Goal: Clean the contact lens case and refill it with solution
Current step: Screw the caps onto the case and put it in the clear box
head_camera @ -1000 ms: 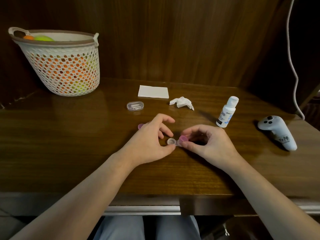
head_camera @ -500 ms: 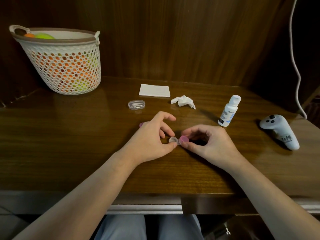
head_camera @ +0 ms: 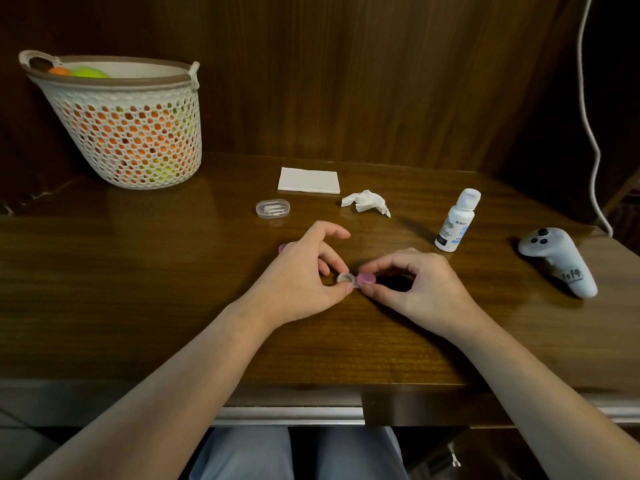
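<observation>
Dark wooden surface carrying toiletry items.
Taking the solution bottle as landmark: a grey controller lies right of it, a crumpled tissue and folded white napkin left, a clear small box further left, a mesh basket far left, the lens case nearer the front edge.

table: glossy wood
basket: matt plastic mesh
bottle: smooth plastic
tissue: crumpled paper, probably
case: clear plastic
</observation>
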Demonstrator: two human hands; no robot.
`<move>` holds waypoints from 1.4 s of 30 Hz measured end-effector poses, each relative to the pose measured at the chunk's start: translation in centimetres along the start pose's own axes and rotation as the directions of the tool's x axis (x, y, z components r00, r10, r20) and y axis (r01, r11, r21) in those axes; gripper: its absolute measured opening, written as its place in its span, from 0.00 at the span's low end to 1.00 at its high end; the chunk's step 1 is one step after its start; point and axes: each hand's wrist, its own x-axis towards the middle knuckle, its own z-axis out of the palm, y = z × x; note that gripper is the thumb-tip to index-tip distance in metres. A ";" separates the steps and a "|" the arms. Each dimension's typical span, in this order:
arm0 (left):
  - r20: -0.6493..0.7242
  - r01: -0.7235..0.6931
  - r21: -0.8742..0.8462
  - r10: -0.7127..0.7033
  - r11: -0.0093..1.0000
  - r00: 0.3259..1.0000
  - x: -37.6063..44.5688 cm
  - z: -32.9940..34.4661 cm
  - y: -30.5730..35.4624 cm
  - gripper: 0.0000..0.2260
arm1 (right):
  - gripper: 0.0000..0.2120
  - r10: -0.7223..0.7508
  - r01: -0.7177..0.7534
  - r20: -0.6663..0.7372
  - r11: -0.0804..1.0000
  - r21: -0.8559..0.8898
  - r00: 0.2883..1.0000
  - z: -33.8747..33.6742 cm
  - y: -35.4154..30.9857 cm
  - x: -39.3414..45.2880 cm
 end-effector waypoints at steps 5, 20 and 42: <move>0.004 0.011 -0.005 -0.011 1.000 1.000 0.0 0.0 0.0 0.33 | 0.08 0.007 -0.007 -0.001 1.000 0.008 1.000 0.0 0.0 0.0; 0.008 0.012 -0.016 -0.012 1.000 1.000 0.0 0.0 0.0 0.33 | 0.09 0.054 -0.055 -0.014 0.998 -0.029 0.998 0.4 -0.4 0.1; 0.008 0.022 -0.019 -0.022 1.000 1.000 0.1 -0.1 0.2 0.33 | 0.16 0.113 -0.113 -0.007 0.993 0.046 0.994 0.0 -0.5 0.3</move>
